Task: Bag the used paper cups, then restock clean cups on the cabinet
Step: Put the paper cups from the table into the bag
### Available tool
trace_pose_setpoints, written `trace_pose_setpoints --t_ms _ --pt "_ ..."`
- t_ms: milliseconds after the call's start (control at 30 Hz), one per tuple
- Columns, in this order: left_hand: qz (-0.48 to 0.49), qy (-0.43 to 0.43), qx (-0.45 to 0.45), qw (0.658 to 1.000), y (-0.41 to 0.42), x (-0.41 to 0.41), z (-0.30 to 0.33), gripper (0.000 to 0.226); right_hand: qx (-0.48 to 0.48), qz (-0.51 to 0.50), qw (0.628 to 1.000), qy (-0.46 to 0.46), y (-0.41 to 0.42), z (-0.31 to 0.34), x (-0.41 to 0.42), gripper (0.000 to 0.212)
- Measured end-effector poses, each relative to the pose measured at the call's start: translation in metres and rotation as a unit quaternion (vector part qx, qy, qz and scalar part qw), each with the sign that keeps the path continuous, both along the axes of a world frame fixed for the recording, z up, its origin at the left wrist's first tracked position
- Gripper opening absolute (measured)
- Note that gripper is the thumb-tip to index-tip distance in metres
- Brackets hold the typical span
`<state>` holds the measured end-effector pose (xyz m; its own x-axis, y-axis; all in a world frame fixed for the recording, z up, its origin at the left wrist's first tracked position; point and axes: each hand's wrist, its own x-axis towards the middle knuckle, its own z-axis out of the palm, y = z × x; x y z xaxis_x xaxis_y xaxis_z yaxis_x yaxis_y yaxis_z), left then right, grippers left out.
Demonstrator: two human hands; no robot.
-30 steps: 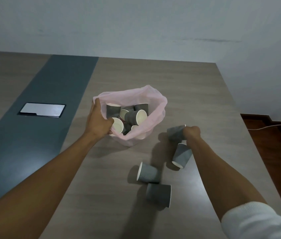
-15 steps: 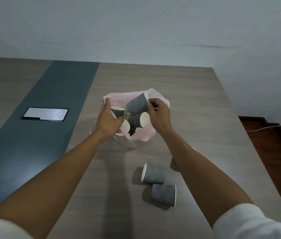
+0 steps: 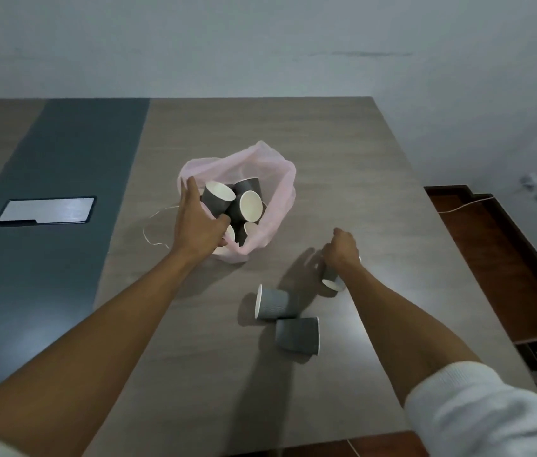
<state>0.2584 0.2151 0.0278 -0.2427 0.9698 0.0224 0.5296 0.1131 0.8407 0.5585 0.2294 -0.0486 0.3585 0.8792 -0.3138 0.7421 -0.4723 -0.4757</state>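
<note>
Cups (image 3: 234, 206), grey paper with pale insides, already fill much of the pink bag (image 3: 280, 179), which sits open-mouthed near the middle of the table (image 3: 293, 127). At least five lie jumbled inside, some on their sides with mouths facing up.

The left hand (image 3: 199, 225) grips the bag's near-left rim, thumb hooked inside against the plastic and fingers wrapped outside, holding the mouth open. The right hand (image 3: 341, 250) is down on the table to the right of the bag, closed from above around a loose cup (image 3: 331, 280) whose pale mouth points toward the near side; the fingers themselves are hidden under the hand, so how firmly they hold it I cannot tell.

Two more cups lie on their sides just near of that hand: one (image 3: 273, 303) with its mouth facing left, the other (image 3: 298, 334) touching it, with its mouth facing right.

By my reading, bagging is well along but not done: three cups remain outside, one of them under the right hand. After those go in, the bag would need closing; a thin white string (image 3: 151, 232) trails on the table left of it. The restocking half looks untouched, with no clean cups and no cabinet in view.
</note>
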Motion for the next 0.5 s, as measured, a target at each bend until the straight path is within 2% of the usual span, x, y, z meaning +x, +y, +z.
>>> trace_pose_setpoints --t_ms 100,200,267,333,400,500 --pt "-0.003 0.010 0.000 1.000 -0.004 0.000 -0.007 0.095 -0.038 -0.004 0.998 -0.044 -0.011 -0.012 0.010 0.022" --pt "-0.006 -0.010 0.000 1.000 -0.007 -0.001 -0.011 0.096 -0.037 -0.026 0.998 -0.045 -0.015 -0.011 0.010 0.003" --pt "-0.007 -0.032 0.002 0.999 -0.009 -0.001 -0.012 0.097 -0.015 -0.046 0.999 -0.024 -0.014 -0.004 0.006 0.006" --pt "-0.006 -0.033 0.004 0.999 -0.010 -0.004 -0.012 0.099 0.040 -0.058 0.998 0.006 -0.009 0.013 -0.003 0.014" --pt "-0.005 -0.029 0.002 1.000 -0.012 -0.007 -0.009 0.103 0.141 -0.060 0.987 0.039 -0.002 0.044 -0.021 0.019" --pt "-0.001 -0.037 -0.007 0.999 -0.013 -0.008 -0.005 0.106 0.329 -0.049 0.930 0.156 0.009 0.092 -0.055 0.015"
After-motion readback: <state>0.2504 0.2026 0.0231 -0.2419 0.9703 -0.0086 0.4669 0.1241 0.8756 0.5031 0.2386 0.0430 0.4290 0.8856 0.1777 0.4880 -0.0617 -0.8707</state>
